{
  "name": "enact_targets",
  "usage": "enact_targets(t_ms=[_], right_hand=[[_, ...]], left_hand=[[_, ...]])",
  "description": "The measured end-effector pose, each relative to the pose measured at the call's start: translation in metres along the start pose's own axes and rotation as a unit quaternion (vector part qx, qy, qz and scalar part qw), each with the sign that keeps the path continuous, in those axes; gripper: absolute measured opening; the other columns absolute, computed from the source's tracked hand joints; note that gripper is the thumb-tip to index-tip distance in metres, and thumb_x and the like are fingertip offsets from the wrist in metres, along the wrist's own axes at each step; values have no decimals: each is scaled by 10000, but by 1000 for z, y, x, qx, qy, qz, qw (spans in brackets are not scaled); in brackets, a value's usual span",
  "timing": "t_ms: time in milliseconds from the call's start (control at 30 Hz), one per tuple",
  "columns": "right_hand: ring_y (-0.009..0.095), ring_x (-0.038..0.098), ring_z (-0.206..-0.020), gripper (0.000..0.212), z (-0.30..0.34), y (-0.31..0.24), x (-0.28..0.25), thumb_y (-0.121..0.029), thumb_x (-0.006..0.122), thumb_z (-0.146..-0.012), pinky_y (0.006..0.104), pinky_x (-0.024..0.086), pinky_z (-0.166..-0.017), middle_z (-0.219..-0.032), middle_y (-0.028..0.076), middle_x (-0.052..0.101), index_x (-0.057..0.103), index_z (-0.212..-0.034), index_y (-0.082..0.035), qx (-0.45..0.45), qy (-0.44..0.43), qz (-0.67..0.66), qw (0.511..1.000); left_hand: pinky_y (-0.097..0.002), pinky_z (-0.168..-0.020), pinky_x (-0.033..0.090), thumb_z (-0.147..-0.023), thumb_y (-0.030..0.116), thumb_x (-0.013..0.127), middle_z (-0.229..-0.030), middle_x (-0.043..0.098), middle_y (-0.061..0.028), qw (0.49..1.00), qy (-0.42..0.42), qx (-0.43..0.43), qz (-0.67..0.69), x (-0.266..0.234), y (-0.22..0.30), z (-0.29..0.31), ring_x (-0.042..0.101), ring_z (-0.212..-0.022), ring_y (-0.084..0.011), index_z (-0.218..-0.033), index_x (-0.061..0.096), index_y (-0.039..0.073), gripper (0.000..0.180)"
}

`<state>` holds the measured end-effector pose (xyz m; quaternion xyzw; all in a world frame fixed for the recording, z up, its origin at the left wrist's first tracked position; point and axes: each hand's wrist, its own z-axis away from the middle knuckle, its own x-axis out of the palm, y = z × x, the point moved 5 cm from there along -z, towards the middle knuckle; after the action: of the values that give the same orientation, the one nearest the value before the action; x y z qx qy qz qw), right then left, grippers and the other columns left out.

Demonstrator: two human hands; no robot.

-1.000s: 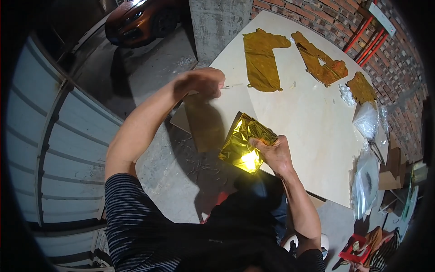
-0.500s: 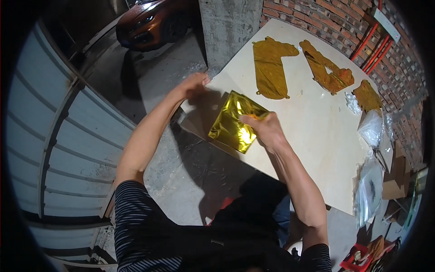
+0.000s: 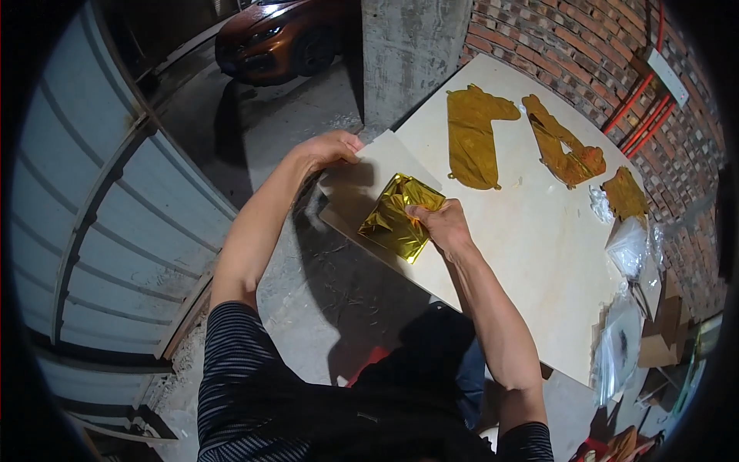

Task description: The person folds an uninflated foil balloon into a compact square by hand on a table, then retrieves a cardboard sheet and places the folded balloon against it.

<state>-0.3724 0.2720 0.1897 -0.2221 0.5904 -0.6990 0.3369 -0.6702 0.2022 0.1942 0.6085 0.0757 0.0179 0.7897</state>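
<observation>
My right hand (image 3: 445, 225) is closed on a folded square of shiny gold foil (image 3: 392, 222), thumb on top and fingers underneath. The foil is creased and sits over the near left edge of the table. To its far left, my left hand (image 3: 332, 148) has its fingers pressed together at the edge of a thin, see-through plastic sheet or bag (image 3: 391, 156). This clear plastic reaches toward the gold foil and partly underlies it. Whether it is a bag or a single sheet I cannot tell.
Flat gold foil balloons (image 3: 473, 138) lie on the pale table (image 3: 531, 254), with another foil shape (image 3: 550, 146) beside them. Clear plastic bags (image 3: 620, 339) line the right edge. A brick wall (image 3: 562, 46) and concrete pillar (image 3: 408, 61) stand behind. A car (image 3: 285, 38) is far left.
The camera view has shifted, so the table appears lower and further right. Both hands and the gold foil have moved slightly left and nearer relative to the table. The clear plastic shows more plainly.
</observation>
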Motion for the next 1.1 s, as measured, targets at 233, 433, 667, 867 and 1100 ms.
enact_targets(t_ms=[233,433,667,867,1100], right_hand=[[146,702,-758,193,-5,8,-4,-24,790,-928,308,588,-686,-957,119,774,752,-1070,102,-1,4,7,1000],[135,689,-739,173,4,1,-4,-36,793,-931,303,577,-667,-916,97,764,749,-1041,90,-6,10,9,1000],[123,678,-730,167,2,6,-2,-53,790,-942,291,567,-650,-907,90,761,751,-1032,81,-11,9,22,1000],[125,673,-732,150,4,9,-4,-46,784,-946,285,567,-668,-903,88,760,754,-1020,81,-15,18,44,999],[117,668,-718,149,7,7,-2,-50,784,-946,281,565,-660,-887,94,760,752,-995,87,-32,24,50,998]], left_hand=[[-272,-824,581,-936,-11,683,-1043,766,-67,989,2,-37,142,-5,-24,4,720,-870,-137,-1201,728,-3,269],[-281,-812,585,-974,103,703,-998,774,-79,975,146,70,151,-36,-48,0,737,-897,-146,-1143,754,3,202],[-404,-785,583,-931,299,738,-909,795,-130,931,311,86,-172,-40,-55,12,762,-864,-270,-931,821,86,229],[-463,-805,585,-870,282,726,-876,775,-148,850,365,141,-352,35,-3,37,751,-864,-365,-890,835,152,171],[-489,-801,573,-869,292,740,-889,761,-128,755,422,198,-462,42,-2,30,732,-899,-361,-874,790,113,186]])
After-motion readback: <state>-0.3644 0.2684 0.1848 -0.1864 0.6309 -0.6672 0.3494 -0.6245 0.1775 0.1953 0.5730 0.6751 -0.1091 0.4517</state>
